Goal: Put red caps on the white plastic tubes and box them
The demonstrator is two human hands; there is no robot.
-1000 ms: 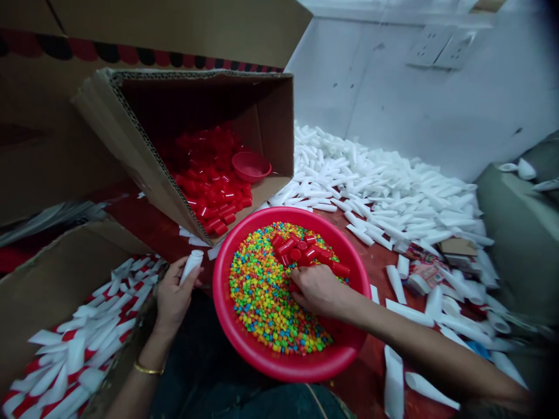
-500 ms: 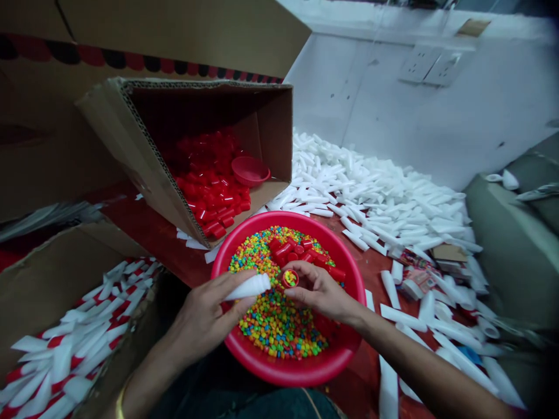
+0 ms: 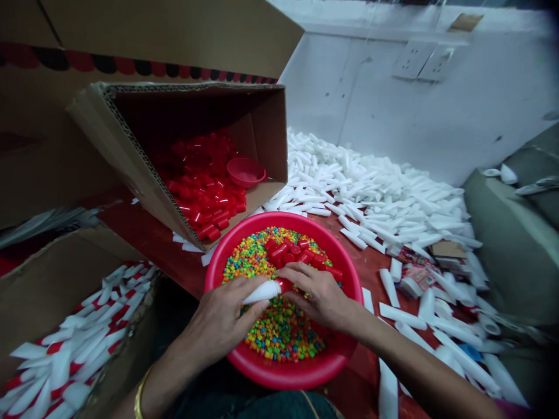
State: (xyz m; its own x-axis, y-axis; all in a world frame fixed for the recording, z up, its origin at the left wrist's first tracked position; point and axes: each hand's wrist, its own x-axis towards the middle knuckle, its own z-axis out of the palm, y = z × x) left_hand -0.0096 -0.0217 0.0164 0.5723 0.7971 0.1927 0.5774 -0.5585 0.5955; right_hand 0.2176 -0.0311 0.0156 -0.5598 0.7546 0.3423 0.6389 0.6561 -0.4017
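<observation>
My left hand [image 3: 227,311] is closed around a white plastic tube [image 3: 263,291], its neck pointing right. A red cap [image 3: 285,284] meets that neck, gripped by the fingers of my right hand [image 3: 321,291]. Whether the cap is fully seated I cannot tell. Both hands are over a red basin [image 3: 286,378] of small multicoloured candies [image 3: 283,334]. Several more red caps [image 3: 293,251] lie on the candies, just beyond my right hand.
A cardboard box [image 3: 266,131] on its side holds a heap of red caps and a small red bowl [image 3: 246,173]. White tubes [image 3: 371,180] are piled against the wall and scattered at right. Capped tubes fill a carton [image 3: 105,235] at lower left.
The tube's neck and the candy-filled red cap, apart before, now meet. My left hand has moved right with the tube, and the cap has turned to face it.
</observation>
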